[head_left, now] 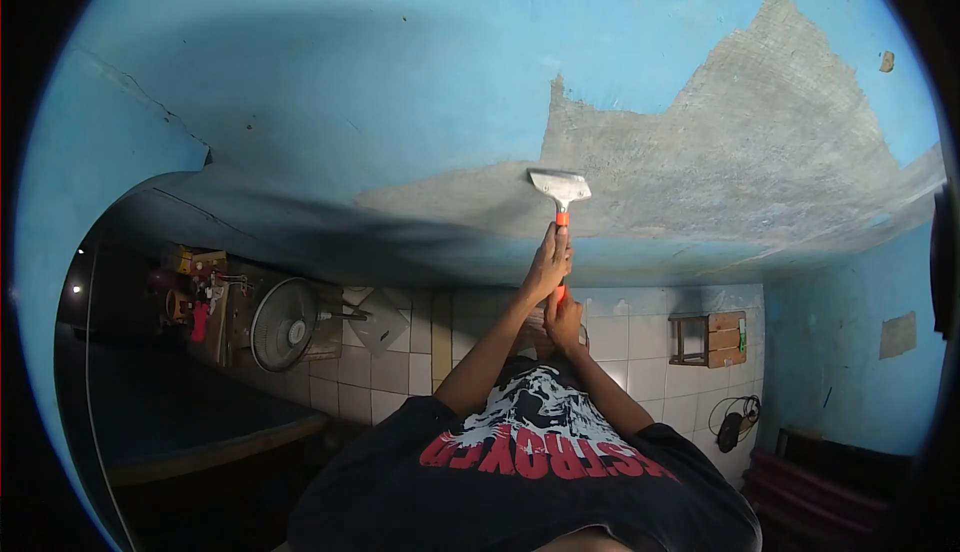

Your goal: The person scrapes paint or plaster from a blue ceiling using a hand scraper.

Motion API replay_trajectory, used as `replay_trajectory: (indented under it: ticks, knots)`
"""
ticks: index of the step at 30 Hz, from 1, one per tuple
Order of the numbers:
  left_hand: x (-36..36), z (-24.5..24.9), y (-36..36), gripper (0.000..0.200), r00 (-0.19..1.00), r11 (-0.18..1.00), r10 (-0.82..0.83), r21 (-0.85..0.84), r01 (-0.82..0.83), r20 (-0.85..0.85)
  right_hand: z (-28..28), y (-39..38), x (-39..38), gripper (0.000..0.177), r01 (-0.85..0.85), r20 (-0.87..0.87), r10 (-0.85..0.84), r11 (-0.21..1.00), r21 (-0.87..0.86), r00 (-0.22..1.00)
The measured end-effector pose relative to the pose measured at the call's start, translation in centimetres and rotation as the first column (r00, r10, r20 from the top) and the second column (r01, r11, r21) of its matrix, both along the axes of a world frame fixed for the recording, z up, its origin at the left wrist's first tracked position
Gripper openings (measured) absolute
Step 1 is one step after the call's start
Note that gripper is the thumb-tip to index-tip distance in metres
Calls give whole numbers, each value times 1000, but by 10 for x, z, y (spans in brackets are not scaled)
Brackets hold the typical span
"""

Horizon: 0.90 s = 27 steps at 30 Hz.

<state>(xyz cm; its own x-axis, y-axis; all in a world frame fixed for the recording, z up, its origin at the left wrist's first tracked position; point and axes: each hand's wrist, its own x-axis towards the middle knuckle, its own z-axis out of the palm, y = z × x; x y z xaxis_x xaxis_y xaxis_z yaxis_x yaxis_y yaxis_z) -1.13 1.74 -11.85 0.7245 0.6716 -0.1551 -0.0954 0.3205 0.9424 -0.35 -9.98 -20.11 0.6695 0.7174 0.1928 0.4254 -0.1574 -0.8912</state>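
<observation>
While in hands [548,264], scraper [561,188] (by paint-edge [518,161])

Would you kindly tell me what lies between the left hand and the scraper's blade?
Between the left hand and blade, the head view shows the orange handle's top and a metal neck.

A hand could pass upward or sideways along the broad blue painted wall [400,82] and its rough grey bare patch [740,132], around the orange-handled metal scraper [561,188]. The left hand [547,264] and right hand [564,324], with their forearms, block the middle. Lower down, room runs over the pale tiled floor [640,342] between the round wire-caged fan [284,324] at left and the small wooden stool [724,340] at right. Beyond the stool, the blue side wall [850,352] bars the way; a black coiled cable [731,432] lies near the stool.
</observation>
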Motion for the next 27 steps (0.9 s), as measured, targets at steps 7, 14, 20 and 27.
replay_trajectory:
  ticks: [7, 14, 20, 27]
  knots:
    - [0, 47, 5, 38, 1000, 986, 16, 168, -14, -14, 24, 12, 3, 30, -8, 22, 7, 999, 48, 1000]
    - [5, 7, 0, 45, 999, 998, 2, 61, 1, -53, -7, -5, 7, 35, -56, -143, 31, 983, -175, 989]
    - [6, 21, -3, 44, 999, 999, -26, 36, 24, 36, 12, -10, 11, 37, -41, -142, 2, 961, -273, 990]
    - [11, 27, 3, 43, 999, 996, 5, 92, -1, -45, 12, 7, 15, 35, 11, 86, -14, 999, 31, 996]
